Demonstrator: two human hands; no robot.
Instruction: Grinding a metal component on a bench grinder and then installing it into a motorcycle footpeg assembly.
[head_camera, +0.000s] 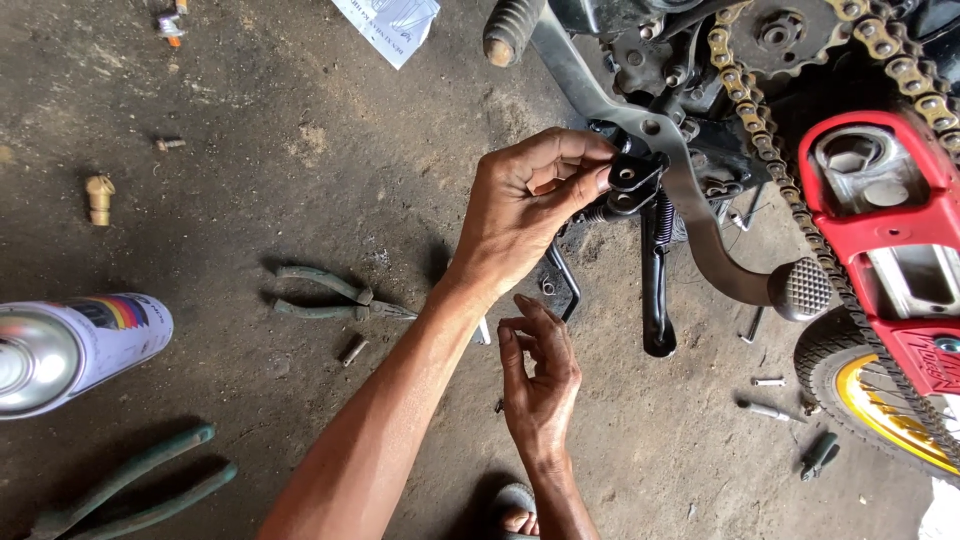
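While crouched low over the dirty floor (300, 150), pinched a small black bracket (630, 185) with the left hand (525, 205). Kept the grip shut on it, first finger on top and thumb below, right by the holes in the piece. Held the bracket up against the bottom of the motorbike, just beside the silver pedal arm (700, 230) and touching the top of the coiled spring (665, 215). Pointed the bracket's long side on a slant, from low left to high right, across the top of the black kickstand (655, 290), which hung straight down from it.

Left the right hand (540, 385) lower down, below the left wrist, with nothing in it. Curled its fingers loosely, grip apart, palm turned to the left. Sat up and to the right of that hand, the bracket, so only the left hand was on it and the right one was near but not touching.

Could see the chain (760, 130) and the red frame (880, 200) to the right, and the tyre with a yellow rim (880, 410) under them. Lying about on the floor: green pliers (330, 300), a spray can (70, 345), a bigger green-handled tool (130, 480) and some loose bolts (765, 410).
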